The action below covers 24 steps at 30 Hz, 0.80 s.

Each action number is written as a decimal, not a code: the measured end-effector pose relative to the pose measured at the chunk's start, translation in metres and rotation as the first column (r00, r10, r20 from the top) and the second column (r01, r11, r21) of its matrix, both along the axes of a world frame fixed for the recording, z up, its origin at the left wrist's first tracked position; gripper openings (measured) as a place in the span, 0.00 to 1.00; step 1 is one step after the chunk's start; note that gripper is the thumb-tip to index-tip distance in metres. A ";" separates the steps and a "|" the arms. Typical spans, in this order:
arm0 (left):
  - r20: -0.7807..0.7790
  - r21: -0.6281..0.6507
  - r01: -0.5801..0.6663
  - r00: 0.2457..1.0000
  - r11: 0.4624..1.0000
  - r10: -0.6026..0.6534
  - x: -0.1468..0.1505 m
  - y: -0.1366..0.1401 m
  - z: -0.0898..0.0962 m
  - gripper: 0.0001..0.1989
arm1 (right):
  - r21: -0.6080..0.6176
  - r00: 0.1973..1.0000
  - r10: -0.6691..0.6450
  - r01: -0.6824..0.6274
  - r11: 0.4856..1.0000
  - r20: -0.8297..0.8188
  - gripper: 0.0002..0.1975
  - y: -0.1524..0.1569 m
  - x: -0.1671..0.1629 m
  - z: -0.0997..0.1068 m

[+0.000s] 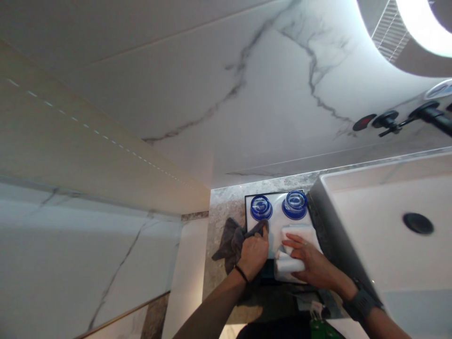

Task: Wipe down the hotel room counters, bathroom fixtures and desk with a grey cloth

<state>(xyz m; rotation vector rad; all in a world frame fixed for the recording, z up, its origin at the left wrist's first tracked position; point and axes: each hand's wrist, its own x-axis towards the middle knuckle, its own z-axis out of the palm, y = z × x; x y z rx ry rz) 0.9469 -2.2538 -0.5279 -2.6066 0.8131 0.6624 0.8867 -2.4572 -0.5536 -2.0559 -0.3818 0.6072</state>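
My left hand [254, 254] grips a dark grey cloth [231, 240] and presses part of it onto a white tray [273, 245] with a dark rim, the index finger pointing forward. Just beyond that fingertip is a blue glass [261, 207], which looks upside down. A second blue glass [295, 204] sits to its right on the same tray. My right hand [312, 264] is curled over white wrapped bundles at the tray's right front: a flat one [300, 231] and a rolled one [287, 263]. Their exact kind cannot be made out.
To the right of the tray stands a white basin [374, 216] with a black drain [418, 223]. A black wall tap [429, 115] and its handle [386, 121] project above it. The grey stone counter [221, 212] meets walls behind and at left.
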 end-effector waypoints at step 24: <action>0.161 0.121 -0.553 0.830 0.824 0.534 -0.014 0.156 0.038 0.26 | -0.166 0.999 -0.037 0.031 0.986 -0.032 0.11 0.073 0.072 0.002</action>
